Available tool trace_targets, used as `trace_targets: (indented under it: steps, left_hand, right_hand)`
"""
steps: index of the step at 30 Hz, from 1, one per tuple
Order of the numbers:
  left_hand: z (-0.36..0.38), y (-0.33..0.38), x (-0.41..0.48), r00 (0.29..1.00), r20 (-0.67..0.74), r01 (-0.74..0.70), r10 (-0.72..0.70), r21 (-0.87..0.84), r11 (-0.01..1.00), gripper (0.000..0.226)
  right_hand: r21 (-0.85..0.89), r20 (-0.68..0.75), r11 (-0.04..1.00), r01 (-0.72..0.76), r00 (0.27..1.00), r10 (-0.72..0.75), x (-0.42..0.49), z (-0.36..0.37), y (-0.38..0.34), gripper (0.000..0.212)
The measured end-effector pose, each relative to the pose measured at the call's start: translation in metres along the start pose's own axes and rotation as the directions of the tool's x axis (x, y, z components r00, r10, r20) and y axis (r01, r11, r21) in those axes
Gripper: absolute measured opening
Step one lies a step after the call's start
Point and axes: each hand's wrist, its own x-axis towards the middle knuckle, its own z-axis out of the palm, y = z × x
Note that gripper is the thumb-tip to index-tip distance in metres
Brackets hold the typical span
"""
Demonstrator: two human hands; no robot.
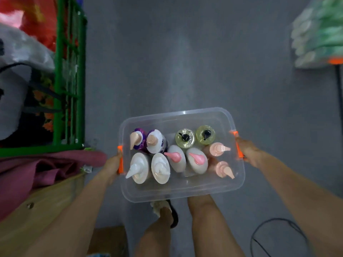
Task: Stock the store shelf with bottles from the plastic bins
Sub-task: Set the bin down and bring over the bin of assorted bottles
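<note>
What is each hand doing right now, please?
Left hand: grip closed on the left handle of the bin.
Right hand: grip closed on the right handle.

I'm in what looks like a shop aisle or its stockroom. A bare grey floor [167, 62] runs between a green wire rack [70, 71] crammed with bright goods [31, 13] on my left and wrapped packs [315, 34] stacked on my right. The clear bin [185, 196] holds pump bottles [141, 167] in matching pairs.
</note>
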Motion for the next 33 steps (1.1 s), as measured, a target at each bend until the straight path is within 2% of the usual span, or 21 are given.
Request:
trace_targets:
  steps: [5, 11, 16, 22, 25, 28, 33]
  left_hand:
    - [0.072, 0.086, -0.009, 0.995, 0.063, -0.085, 0.077, 0.146, 0.986, 0.044]
    - [0.156, 0.188, -0.021, 0.974, 0.138, -0.218, 0.181, 0.328, 0.919, 0.051]
    - [0.222, 0.267, -0.028, 0.953, 0.206, -0.287, 0.222, 0.387, 0.876, 0.044]
    - [0.315, 0.355, -0.028, 0.936, 0.287, -0.335, 0.203, 0.553, 0.763, 0.052]
    - [0.365, 0.395, -0.025, 0.908, 0.375, -0.393, 0.188, 0.601, 0.696, 0.05]
    - [0.408, 0.431, -0.031, 0.895, 0.391, -0.434, 0.215, 0.653, 0.621, 0.042]
    - [0.479, 0.478, -0.035, 0.869, 0.417, -0.492, 0.266, 0.684, 0.539, 0.046]
  right_hand:
    - [0.14, -0.049, 0.987, -0.075, 0.995, 0.083, 0.021, -0.071, 0.003, 0.061]
    - [0.295, -0.135, 0.952, -0.081, 0.983, 0.126, 0.038, -0.147, 0.013, 0.064]
    - [0.447, -0.146, 0.887, -0.119, 0.968, 0.203, 0.052, -0.195, 0.018, 0.063]
    - [0.627, -0.146, 0.76, -0.169, 0.933, 0.328, 0.084, -0.23, 0.026, 0.062]
    - [0.716, -0.128, 0.67, -0.195, 0.907, 0.401, 0.102, -0.239, 0.028, 0.062]
    - [0.794, -0.076, 0.561, -0.236, 0.876, 0.476, 0.112, -0.252, 0.026, 0.057]
    - [0.853, -0.047, 0.461, -0.242, 0.846, 0.531, 0.129, -0.273, 0.017, 0.061]
